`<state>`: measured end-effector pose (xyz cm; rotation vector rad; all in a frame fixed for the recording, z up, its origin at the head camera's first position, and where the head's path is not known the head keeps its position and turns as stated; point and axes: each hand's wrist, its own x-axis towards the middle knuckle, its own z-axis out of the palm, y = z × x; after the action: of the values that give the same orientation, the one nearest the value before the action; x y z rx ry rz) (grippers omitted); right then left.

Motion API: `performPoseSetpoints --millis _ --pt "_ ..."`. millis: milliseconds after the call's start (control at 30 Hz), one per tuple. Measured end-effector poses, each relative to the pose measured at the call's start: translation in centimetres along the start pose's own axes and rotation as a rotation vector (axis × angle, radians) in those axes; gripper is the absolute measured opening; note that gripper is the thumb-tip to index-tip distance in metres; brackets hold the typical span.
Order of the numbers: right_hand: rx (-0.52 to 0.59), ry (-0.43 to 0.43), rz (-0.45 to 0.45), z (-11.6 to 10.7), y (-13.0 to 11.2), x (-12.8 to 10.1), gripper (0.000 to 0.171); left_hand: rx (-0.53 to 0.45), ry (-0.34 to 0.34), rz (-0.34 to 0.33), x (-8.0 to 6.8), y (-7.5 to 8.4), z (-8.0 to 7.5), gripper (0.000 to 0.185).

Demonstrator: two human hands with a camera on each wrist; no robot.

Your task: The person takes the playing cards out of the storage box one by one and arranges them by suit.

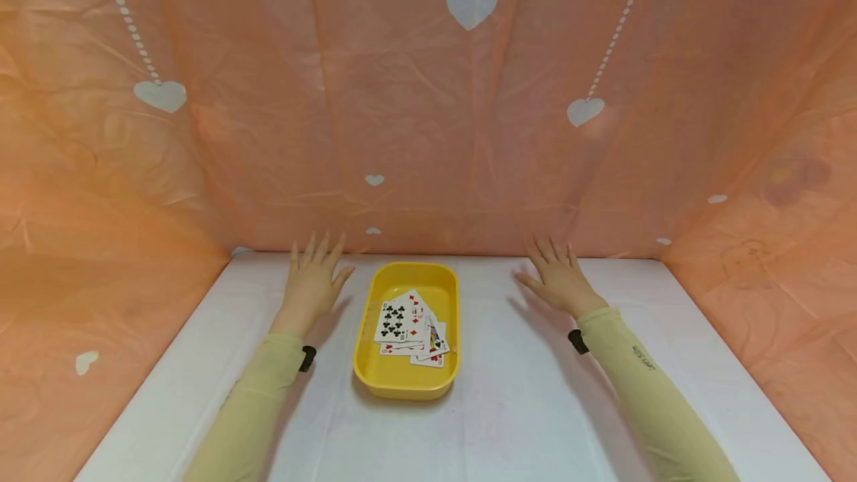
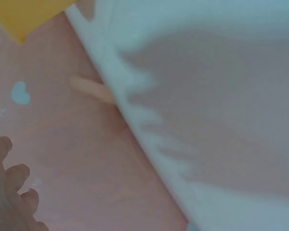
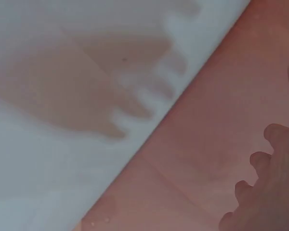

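Note:
A yellow plastic tray [image 1: 406, 385] sits on the white table between the two hands. Several playing cards [image 1: 398, 322] lie face up in it in a loose, overlapping pile, with a ten of clubs on top. To the left of the tray, my left hand [image 1: 312, 281] is held over the table with its fingers straight and spread, holding nothing. My right hand [image 1: 559, 281] hovers farther off on the tray's right side, fingers likewise spread and holding nothing. In the wrist views, the left fingers [image 2: 17, 177] and right fingers [image 3: 260, 163] show at the frame edges, with hand shadows on the table.
The white table [image 1: 509, 393] ends at a hanging orange curtain [image 1: 415, 95] printed with white hearts. The same curtain material closes in the left and right sides. Black bands [image 1: 307, 358] circle both wrists below pale yellow sleeves [image 1: 257, 400].

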<state>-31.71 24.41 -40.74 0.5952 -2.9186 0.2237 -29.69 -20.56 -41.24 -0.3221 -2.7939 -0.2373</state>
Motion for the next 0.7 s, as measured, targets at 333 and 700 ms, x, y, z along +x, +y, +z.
performPoseSetpoints --millis 333,700 --pt "0.008 0.080 -0.083 -2.3 -1.6 -0.2 0.075 -0.231 -0.034 0.022 -0.6 0.3 -2.7 0.066" --pt "0.165 0.164 -0.200 -5.4 -5.7 -1.1 0.066 -0.697 -0.175 -0.008 -2.2 1.9 -6.3 0.062"
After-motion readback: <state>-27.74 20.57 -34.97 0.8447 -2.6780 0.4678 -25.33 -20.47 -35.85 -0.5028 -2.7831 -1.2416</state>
